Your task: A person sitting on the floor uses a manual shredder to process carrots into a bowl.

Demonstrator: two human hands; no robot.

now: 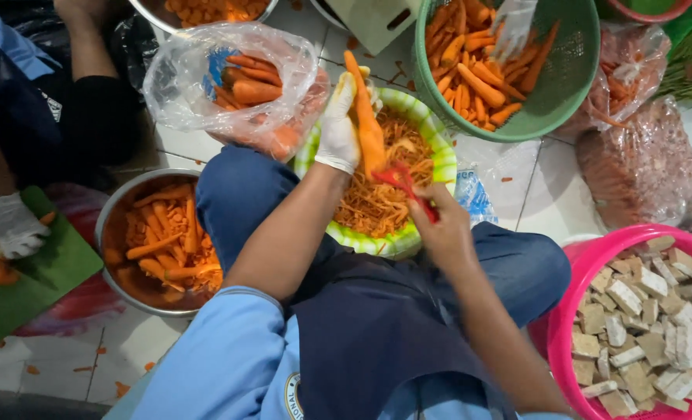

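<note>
My left hand (338, 124), in a white glove, grips a long orange carrot (365, 117) and holds it tilted over a green-and-white bowl (439, 152) full of carrot peelings. My right hand (439, 225), bare, holds a red peeler (404, 180) against the lower end of that carrot. Both hands are above the bowl, which rests between my knees.
A clear plastic bag of carrots (233, 82) lies at the upper left, a metal bowl of peeled carrots (159, 241) at the left, a green basket of carrots (509, 66) at the top, a pink basin of pale cubes (641, 327) at the right. Another person's gloved hand (8, 225) rests on a green cutting board (35, 280).
</note>
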